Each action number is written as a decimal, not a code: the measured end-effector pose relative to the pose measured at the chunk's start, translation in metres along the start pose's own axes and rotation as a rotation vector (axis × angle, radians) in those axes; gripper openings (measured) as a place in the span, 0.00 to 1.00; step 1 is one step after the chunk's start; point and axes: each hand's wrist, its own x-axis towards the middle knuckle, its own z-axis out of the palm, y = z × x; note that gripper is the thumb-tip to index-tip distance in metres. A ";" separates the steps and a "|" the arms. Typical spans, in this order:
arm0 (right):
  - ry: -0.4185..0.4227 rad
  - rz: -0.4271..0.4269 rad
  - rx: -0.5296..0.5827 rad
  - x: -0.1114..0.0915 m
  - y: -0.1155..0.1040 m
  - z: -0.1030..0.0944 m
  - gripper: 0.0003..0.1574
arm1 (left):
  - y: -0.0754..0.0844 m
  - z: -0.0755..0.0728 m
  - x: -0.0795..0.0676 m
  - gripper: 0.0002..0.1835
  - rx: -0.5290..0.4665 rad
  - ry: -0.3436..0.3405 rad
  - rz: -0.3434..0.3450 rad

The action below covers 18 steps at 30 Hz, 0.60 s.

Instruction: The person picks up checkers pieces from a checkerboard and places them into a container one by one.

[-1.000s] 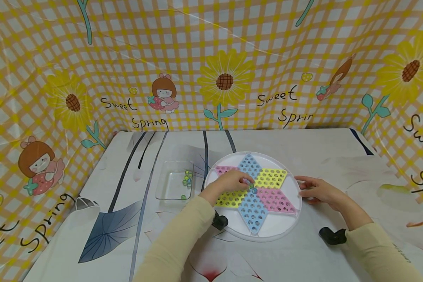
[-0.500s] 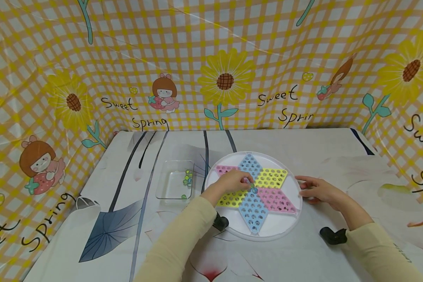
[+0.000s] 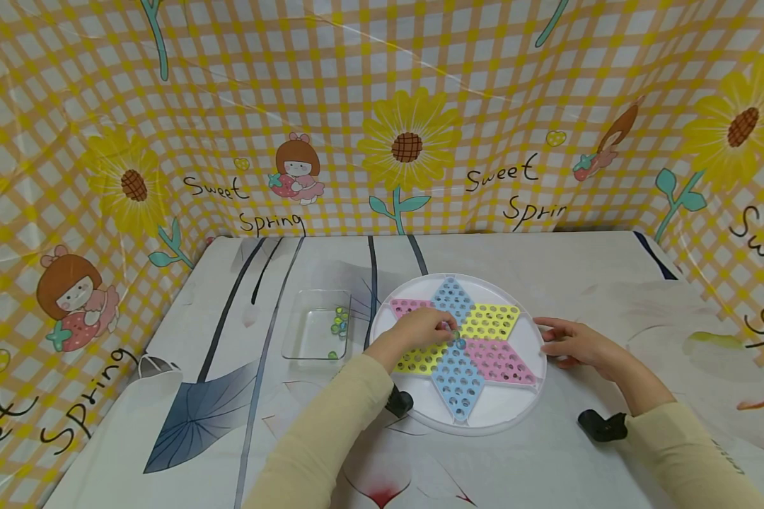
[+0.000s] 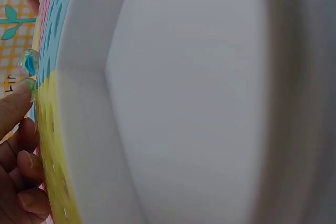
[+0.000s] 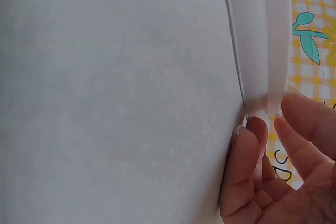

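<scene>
A round white Chinese checkers board (image 3: 512, 406) with blue, yellow and pink star points lies in front of me. Over its middle, my left hand (image 3: 423, 329) pinches a green-tinted glass marble (image 4: 30, 86) at its fingertips, low over the holes. Right beside that one sits a clear marble with a blue swirl (image 4: 29, 63), at the top of the near blue point. My right hand (image 3: 586, 346) holds the board's right rim, thumb and fingers at either side of the edge in the right wrist view. The left hand and forearm hide part of the board's left side.
Left of the board stands a clear square container (image 3: 299, 346) with several green and blue marbles along its right side. Black wrist-worn pieces (image 3: 601, 425) show by both wrists. A checked cloth (image 3: 331, 92) hangs behind the table (image 3: 318, 438).
</scene>
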 end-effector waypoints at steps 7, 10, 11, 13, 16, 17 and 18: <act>0.000 0.007 -0.003 0.000 0.000 0.000 0.45 | -0.004 0.003 0.003 0.12 0.037 0.001 0.030; 0.001 0.004 -0.005 0.000 0.000 0.000 0.45 | -0.005 0.003 0.004 0.12 0.025 0.000 0.034; 0.001 0.003 -0.007 0.000 0.000 0.000 0.45 | -0.006 0.003 0.004 0.12 0.017 0.001 0.035; 0.001 0.000 -0.008 0.000 0.000 0.000 0.44 | -0.006 0.002 0.003 0.11 -0.013 0.001 0.029; 0.000 -0.004 -0.012 -0.001 -0.001 0.000 0.44 | -0.007 0.001 0.001 0.10 -0.056 0.003 0.031; 0.001 -0.004 -0.013 -0.001 -0.001 0.000 0.44 | -0.007 0.000 0.001 0.10 -0.072 0.004 0.031; 0.001 -0.004 -0.014 0.000 -0.001 0.000 0.44 | -0.007 0.000 0.000 0.10 -0.084 0.005 0.031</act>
